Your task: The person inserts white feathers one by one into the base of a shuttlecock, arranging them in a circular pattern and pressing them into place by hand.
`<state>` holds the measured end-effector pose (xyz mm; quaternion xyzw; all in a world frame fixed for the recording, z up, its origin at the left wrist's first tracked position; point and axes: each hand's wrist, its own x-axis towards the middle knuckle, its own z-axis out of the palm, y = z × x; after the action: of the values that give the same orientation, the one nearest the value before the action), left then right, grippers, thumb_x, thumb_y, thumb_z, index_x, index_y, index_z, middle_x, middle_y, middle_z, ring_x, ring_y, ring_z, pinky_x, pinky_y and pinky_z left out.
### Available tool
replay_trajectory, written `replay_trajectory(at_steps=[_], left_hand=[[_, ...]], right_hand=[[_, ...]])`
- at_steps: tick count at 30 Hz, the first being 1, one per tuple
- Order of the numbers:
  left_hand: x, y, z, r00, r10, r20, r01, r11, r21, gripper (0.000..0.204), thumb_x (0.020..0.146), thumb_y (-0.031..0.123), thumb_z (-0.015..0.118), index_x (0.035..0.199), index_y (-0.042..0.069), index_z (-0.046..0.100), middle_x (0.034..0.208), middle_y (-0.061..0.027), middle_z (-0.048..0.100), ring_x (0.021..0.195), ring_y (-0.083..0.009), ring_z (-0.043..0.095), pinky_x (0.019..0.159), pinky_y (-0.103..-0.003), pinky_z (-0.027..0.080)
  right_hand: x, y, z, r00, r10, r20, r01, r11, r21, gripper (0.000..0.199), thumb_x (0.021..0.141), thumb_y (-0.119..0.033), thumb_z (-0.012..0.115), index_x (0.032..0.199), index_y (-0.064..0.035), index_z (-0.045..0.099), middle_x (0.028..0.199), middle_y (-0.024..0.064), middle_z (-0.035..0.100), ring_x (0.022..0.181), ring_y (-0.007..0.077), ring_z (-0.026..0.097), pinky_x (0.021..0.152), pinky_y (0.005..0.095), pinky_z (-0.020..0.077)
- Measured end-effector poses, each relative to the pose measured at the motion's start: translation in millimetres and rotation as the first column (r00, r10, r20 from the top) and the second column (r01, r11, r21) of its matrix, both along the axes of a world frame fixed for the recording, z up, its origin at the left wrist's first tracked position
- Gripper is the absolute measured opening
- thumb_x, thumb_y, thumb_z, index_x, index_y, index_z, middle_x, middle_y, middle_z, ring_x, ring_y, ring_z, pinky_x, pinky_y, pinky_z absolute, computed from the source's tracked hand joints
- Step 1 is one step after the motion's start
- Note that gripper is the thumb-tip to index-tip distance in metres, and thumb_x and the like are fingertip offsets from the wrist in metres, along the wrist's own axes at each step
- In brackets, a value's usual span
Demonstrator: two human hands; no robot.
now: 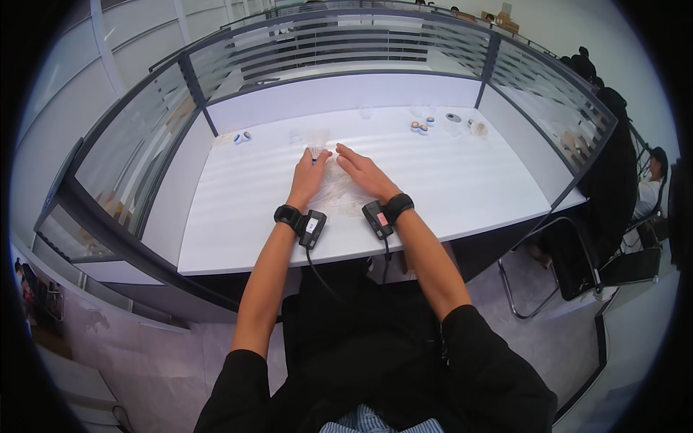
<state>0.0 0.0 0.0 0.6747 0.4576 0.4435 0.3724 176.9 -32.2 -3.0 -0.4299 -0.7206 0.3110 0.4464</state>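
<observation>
One translucent plastic piece [316, 138] sits in the half-curled left hand [309, 175] over the white desk [238, 216], the right hand [367, 177] loosely open, seemingly empty, work apparently midway, blue-and-white round pieces [423, 130] lying apart.

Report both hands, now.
Left hand: holding a pale flared piece with a blue band.
Right hand: open, fingers extended, nothing visible held.
</observation>
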Motion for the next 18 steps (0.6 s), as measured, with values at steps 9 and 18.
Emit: replay_trajectory(at_steps=[9,18], left_hand=[[-28,-4,-17,0.855,0.224,0.468,-0.19,0.974,-0.12,0.039,0.105,0.035,0.05,0.127,0.002,0.052,0.124,-0.0116,0.067,0.123,-0.0194,0.057,0.109,-0.036,0.039],[7,-47,-4,0.659,0.576,0.484,-0.612,0.785,-0.1,0.045,0.102,0.035,0.048,0.118,-0.007,0.052,0.114,-0.0226,0.069,0.109,-0.0378,0.063,0.097,-0.041,0.045]], right_hand=[[6,-11,-6,0.91,-0.255,-0.328,0.278,0.96,0.026,0.058,0.106,-0.04,0.044,0.14,0.0068,0.051,0.145,0.0253,0.052,0.138,0.0337,0.047,0.115,0.0357,0.0341],[-27,-36,4,0.715,-0.544,-0.439,0.558,0.823,-0.11,0.053,0.105,-0.036,0.044,0.134,0.0063,0.058,0.137,0.0254,0.059,0.131,0.037,0.054,0.11,0.0376,0.039]])
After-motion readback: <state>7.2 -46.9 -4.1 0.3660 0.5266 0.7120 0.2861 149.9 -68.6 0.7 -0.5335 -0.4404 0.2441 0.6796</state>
